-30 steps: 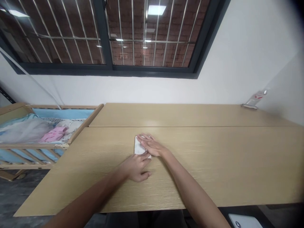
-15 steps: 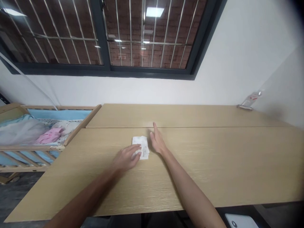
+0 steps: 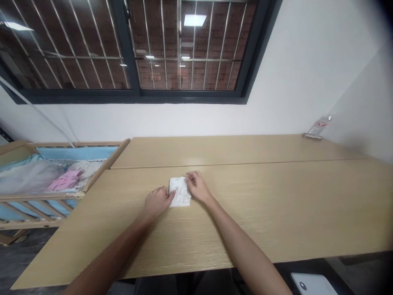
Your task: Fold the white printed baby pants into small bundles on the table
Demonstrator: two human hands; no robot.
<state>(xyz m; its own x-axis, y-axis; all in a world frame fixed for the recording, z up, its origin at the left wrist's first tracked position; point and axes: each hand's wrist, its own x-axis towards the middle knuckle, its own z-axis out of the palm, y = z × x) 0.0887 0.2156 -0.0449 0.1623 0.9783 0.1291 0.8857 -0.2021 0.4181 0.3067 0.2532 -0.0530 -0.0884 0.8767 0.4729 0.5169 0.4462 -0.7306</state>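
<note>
A small folded white cloth (image 3: 179,191) with a faint print lies on the wooden table (image 3: 276,213) a little left of its middle. My left hand (image 3: 157,201) touches the cloth's left edge, fingers curled with the fingertips on the fabric. My right hand (image 3: 197,187) grips the cloth's right upper edge, fingers bent over it. Both forearms reach in from the bottom of the view.
A wooden baby crib (image 3: 58,174) with blue lining, a pink garment (image 3: 63,180) and pale bedding stands against the table's left end. A small clear stand (image 3: 316,128) sits at the table's far right corner by the wall. A white object (image 3: 313,283) shows below the front edge.
My right hand lifted off the cloth and rose upright beside it, then came back down onto its right edge. My left hand slid from below the cloth to its left edge.
</note>
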